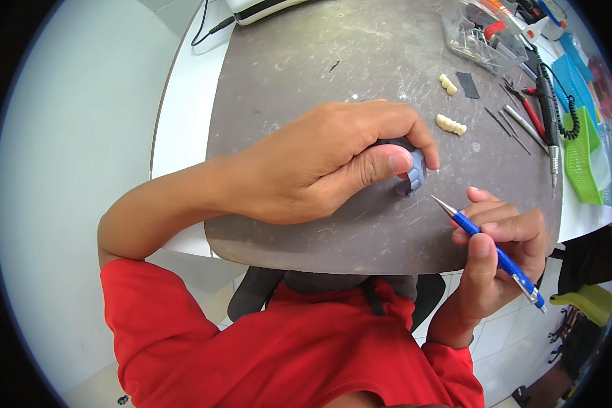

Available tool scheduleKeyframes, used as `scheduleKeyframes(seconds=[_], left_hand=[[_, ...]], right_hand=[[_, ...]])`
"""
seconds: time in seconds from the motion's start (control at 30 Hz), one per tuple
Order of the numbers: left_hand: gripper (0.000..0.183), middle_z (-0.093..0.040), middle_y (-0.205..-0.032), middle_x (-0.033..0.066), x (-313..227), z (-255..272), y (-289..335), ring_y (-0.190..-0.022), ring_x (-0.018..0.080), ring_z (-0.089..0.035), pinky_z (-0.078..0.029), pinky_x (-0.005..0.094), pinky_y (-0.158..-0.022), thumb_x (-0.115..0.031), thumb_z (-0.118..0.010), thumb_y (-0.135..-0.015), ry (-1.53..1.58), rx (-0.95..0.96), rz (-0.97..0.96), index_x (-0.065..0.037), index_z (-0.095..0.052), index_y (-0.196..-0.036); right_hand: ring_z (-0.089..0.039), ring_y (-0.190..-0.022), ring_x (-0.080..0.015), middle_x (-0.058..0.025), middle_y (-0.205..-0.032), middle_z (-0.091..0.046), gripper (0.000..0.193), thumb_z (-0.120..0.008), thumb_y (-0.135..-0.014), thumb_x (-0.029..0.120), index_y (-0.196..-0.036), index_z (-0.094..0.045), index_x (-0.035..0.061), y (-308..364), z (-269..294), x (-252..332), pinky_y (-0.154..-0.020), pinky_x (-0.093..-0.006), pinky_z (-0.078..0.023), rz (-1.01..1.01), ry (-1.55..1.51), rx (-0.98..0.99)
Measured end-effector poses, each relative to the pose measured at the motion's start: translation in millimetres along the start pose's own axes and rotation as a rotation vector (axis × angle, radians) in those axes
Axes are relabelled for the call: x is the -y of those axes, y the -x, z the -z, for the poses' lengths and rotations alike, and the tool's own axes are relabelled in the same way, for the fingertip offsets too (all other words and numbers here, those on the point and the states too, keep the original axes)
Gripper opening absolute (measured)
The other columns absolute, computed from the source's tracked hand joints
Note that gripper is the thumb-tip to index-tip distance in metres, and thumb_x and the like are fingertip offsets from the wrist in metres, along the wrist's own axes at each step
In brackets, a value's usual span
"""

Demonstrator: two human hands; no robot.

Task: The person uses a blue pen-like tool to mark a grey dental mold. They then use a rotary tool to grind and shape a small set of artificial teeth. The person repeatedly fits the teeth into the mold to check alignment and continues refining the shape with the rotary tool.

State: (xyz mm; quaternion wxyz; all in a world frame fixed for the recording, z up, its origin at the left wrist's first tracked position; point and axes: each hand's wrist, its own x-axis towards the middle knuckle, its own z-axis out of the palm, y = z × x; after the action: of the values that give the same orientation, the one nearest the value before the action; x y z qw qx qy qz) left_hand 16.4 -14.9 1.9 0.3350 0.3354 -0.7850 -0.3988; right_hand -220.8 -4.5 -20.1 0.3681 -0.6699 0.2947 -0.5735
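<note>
My left hand [326, 160] is closed around a blue-grey dental model [416, 171], with thumb and forefinger curled over it. Most of the model is hidden by the fingers; a toothed edge shows on its right side. A blue mechanical pencil [500, 253] is pinched in my right hand [506, 238]. Its metal tip points up and left toward the model, a short gap away from it. Beyond the left hand, two cream tooth-shaped dental bridges, a larger one [451, 125] and a smaller one [447, 84], lie on the worn grey-brown tabletop [319, 238].
A dark square piece [468, 85] lies by the smaller bridge. Thin metal tools, red-handled pliers [532, 112] and a handpiece [549, 115] with a coiled cord are at right. A clear box [486, 41], a green basket [583, 160] and a white device [258, 8] stand around the edges.
</note>
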Motion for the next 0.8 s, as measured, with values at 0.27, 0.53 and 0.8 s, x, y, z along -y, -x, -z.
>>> scheduleKeyframes(seconds=[0.27,0.53,0.8], left_hand=[[0.036,-0.06,-0.104,0.0129,0.9,-0.7,1.0,-0.098,0.0237,-0.058,-0.043,0.0322,-0.088,-0.027,-0.04,-0.102,-0.021,-0.01,-0.023,0.001,-0.059,-0.113],[0.034,-0.061,-0.103,0.0131,3.9,-2.8,0.0,-0.097,0.0235,-0.059,-0.044,0.0318,-0.087,-0.026,-0.042,-0.101,-0.018,-0.029,-0.05,0.001,-0.06,-0.111],[0.034,-0.061,-0.102,0.0128,1.9,-2.7,1.0,-0.095,0.0231,-0.059,-0.045,0.0315,-0.085,-0.026,-0.042,-0.101,-0.029,-0.04,-0.057,0.001,-0.06,-0.111]], right_hand=[[-0.07,-0.072,-0.0217,-0.0107,-0.07,-0.068,0.019,-0.073,-0.079,0.005,-0.088,-0.056,0.0041,-0.3,-1.2,-0.8,-0.091,-0.0457,-0.05,0.075,0.111,0.101],[-0.07,-0.072,-0.0218,-0.011,-0.071,-0.068,0.019,-0.072,-0.078,0.004,-0.087,-0.055,0.0046,0.6,0.1,-1.1,-0.092,-0.0464,-0.049,0.076,0.121,0.106],[-0.07,-0.072,-0.0215,-0.0104,-0.07,-0.067,0.02,-0.072,-0.078,0.004,-0.087,-0.055,0.0047,0.6,-0.7,-1.5,-0.093,-0.0464,-0.049,0.107,0.129,0.112]])
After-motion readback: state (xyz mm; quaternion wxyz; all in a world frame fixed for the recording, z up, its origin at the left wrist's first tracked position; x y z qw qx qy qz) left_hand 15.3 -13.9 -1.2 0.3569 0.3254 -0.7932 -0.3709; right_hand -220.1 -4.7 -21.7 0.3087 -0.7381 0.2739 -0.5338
